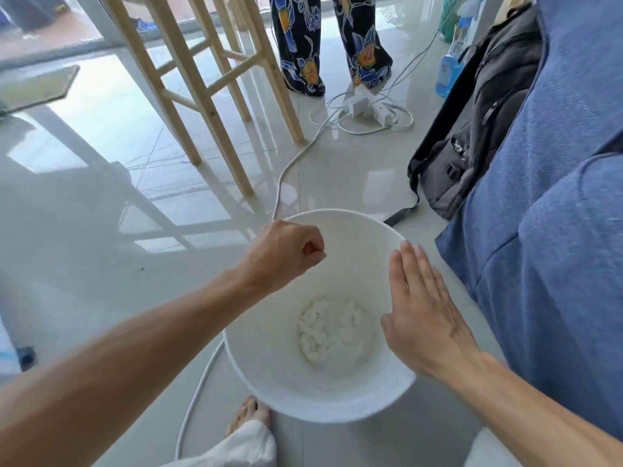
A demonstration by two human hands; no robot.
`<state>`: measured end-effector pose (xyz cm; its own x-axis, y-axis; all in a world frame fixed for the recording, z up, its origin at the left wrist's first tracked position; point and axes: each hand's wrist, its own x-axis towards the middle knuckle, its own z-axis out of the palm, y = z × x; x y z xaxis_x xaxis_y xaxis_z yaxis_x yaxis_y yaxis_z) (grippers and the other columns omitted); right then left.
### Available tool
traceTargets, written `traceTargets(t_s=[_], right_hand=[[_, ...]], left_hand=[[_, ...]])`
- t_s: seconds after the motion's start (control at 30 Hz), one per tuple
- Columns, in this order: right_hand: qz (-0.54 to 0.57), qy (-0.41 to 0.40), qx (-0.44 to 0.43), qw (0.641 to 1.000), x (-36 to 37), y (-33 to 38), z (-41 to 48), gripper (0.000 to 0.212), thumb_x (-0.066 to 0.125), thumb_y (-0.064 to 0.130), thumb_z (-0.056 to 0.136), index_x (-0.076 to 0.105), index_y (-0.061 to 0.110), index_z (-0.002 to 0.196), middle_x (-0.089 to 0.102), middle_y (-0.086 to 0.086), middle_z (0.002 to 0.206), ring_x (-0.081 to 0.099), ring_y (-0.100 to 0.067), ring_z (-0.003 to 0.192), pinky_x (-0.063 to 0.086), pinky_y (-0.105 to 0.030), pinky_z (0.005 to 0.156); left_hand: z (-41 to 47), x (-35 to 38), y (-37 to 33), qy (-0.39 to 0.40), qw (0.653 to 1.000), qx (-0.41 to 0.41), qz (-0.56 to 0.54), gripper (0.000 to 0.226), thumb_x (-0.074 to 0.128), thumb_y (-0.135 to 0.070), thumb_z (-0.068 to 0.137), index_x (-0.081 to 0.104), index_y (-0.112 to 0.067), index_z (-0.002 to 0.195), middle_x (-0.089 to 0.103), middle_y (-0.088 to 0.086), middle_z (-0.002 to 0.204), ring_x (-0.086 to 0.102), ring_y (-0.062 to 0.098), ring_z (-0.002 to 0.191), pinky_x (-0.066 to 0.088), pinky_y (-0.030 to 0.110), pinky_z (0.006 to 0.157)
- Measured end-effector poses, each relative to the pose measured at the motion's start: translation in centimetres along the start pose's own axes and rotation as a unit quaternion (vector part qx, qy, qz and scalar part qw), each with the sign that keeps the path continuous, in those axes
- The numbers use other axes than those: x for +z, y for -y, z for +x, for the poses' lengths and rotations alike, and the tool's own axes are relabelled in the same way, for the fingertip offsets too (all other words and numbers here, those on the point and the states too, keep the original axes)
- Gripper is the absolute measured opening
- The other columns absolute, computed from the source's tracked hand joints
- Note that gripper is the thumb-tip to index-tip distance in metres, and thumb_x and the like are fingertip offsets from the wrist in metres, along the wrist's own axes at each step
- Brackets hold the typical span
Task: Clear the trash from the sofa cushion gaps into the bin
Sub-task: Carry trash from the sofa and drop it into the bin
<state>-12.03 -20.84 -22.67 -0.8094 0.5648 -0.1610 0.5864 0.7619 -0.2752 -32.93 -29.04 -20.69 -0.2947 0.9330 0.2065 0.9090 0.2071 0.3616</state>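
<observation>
**A:** What is the step here, and how is it done well?

**B:** I judge it to be the drop. The sofa fills the right edge of the floor, and the bin stands on the floor just beside the sofa's front. The left grip is clenched above the bin's far rim with its fingers curled under. Nothing shows in it, and I cannot tell whether a scrap is tucked inside. The right grip is released, flat, with its fingers straight and together. It hangs over the bin's right rim, apart from the left one.

**A:** So, advice?

**B:** Bring the fist over the middle of the opening, not the rim, and lower it before loosening. Light paper drifts. The flat hand can guard the sofa side, or brush the palm clean over the bin.

**A:** And the count, biggest first?

**B:** One sofa. One backpack, leaning against the sofa's far end. Four wooden legs reach the floor near its far edge, though I cannot tell whether they belong to one stool or two. One bin. Two grips. One white cable curves along the floor past the bin's left side.

**A:** And the trash itself?

**B:** The trash is one heap of crumpled white wads on the bin's bottom. There are several, but they are too merged for a firm number.
</observation>
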Motion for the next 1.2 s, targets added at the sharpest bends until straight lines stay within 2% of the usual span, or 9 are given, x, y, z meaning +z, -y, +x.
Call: traceTargets(t_s=[0.13,0.23,0.33,0.43,0.53,0.67,0.87,1.03,1.2], right_hand=[[0.02,0.024,0.007,0.999,-0.2,0.1,0.2,0.074,0.021,0.028,0.091,-0.02,0.003,0.149,-0.03,-0.012,0.155,-0.027,-0.022,0.143,-0.021,-0.029,0.108],[0.017,0.026,0.0,1.0,0.0,-0.3,0.1,0.082,0.013,0.029,0.078,-0.016,0.002,0.149,-0.027,-0.013,0.156,-0.025,-0.023,0.144,-0.02,-0.029,0.108],[0.009,0.02,-0.001,1.0,0.2,-0.1,0.1,0.083,0.013,0.03,0.077,-0.017,0.002,0.149,-0.027,-0.013,0.156,-0.025,-0.023,0.144,-0.02,-0.029,0.108],[0.01,0.024,0.005,1.0,0.1,0.0,0.5,0.078,0.017,0.031,0.084,-0.017,0.003,0.149,-0.028,-0.012,0.156,-0.026,-0.023,0.144,-0.019,-0.029,0.108],[0.009,0.017,0.001,1.0,0.3,0.1,0.9,0.078,0.033,0.024,0.092,-0.015,0.003,0.15,-0.026,-0.012,0.156,-0.024,-0.023,0.144,-0.017,-0.029,0.11],[0.013,0.012,0.002,1.0,0.4,0.3,0.9,0.076,0.033,0.02,0.092,-0.013,0.003,0.15,-0.024,-0.013,0.157,-0.023,-0.023,0.145,-0.015,-0.031,0.113],[0.012,0.02,0.011,1.0,0.1,0.4,0.8,0.075,0.032,0.018,0.092,-0.013,0.003,0.15,-0.025,-0.013,0.157,-0.022,-0.023,0.145,-0.014,-0.031,0.114],[0.013,0.04,0.019,0.999,-0.2,0.6,0.6,0.076,0.031,0.018,0.092,-0.016,0.004,0.15,-0.028,-0.01,0.156,-0.025,-0.021,0.144,-0.018,-0.028,0.11],[0.02,0.036,0.026,0.999,-0.1,0.8,0.7,0.077,0.033,0.016,0.091,-0.015,0.004,0.15,-0.027,-0.01,0.156,-0.024,-0.02,0.145,-0.015,-0.03,0.114]], left_hand=[[-4.3,2.9,-1.0,0.042,0.993,-0.109,0.01,0.013,0.074,-0.026,0.083,0.076,-0.013,0.08,0.074,0.0,0.074,0.069,0.018,0.069,0.054,0.032,0.069],[-6.3,4.4,-1.9,0.113,0.979,-0.167,0.043,0.038,0.058,-0.039,0.093,0.071,-0.009,0.075,0.071,0.009,0.074,0.067,0.031,0.075,0.052,0.036,0.068],[-7.2,5.4,-2.5,0.185,0.962,-0.177,0.091,0.054,0.039,-0.047,0.099,0.068,-0.008,0.076,0.067,0.015,0.081,0.064,0.035,0.082,0.046,0.035,0.067],[-6.8,5.7,-2.3,0.204,0.956,-0.183,0.106,0.055,0.03,-0.053,0.099,0.072,-0.017,0.095,0.068,0.009,0.097,0.064,0.03,0.092,0.04,0.031,0.066],[-6.7,5.9,-2.4,0.205,0.956,-0.185,0.104,0.051,0.028,-0.056,0.098,0.066,-0.028,0.117,0.066,0.0,0.116,0.062,0.025,0.105,0.043,0.032,0.072],[-7.0,5.6,-2.4,0.189,0.96,-0.179,0.106,0.05,0.029,-0.056,0.098,0.052,-0.03,0.134,0.059,-0.005,0.131,0.054,0.021,0.121,0.046,0.036,0.088],[-7.5,4.2,-1.9,0.129,0.974,-0.15,0.112,0.061,0.027,-0.056,0.097,0.031,-0.023,0.149,0.033,-0.002,0.154,0.024,0.019,0.143,0.017,0.032,0.116],[-8.7,2.4,-1.7,0.106,0.964,-0.196,0.145,0.091,-0.008,-0.068,0.074,0.006,-0.028,0.155,-0.002,-0.001,0.163,-0.008,0.017,0.149,-0.008,0.035,0.118],[-10.3,1.4,-0.4,0.073,0.952,-0.266,0.132,0.082,0.015,-0.069,0.088,-0.003,-0.025,0.155,-0.014,0.002,0.161,-0.016,0.018,0.148,-0.01,0.037,0.118]])
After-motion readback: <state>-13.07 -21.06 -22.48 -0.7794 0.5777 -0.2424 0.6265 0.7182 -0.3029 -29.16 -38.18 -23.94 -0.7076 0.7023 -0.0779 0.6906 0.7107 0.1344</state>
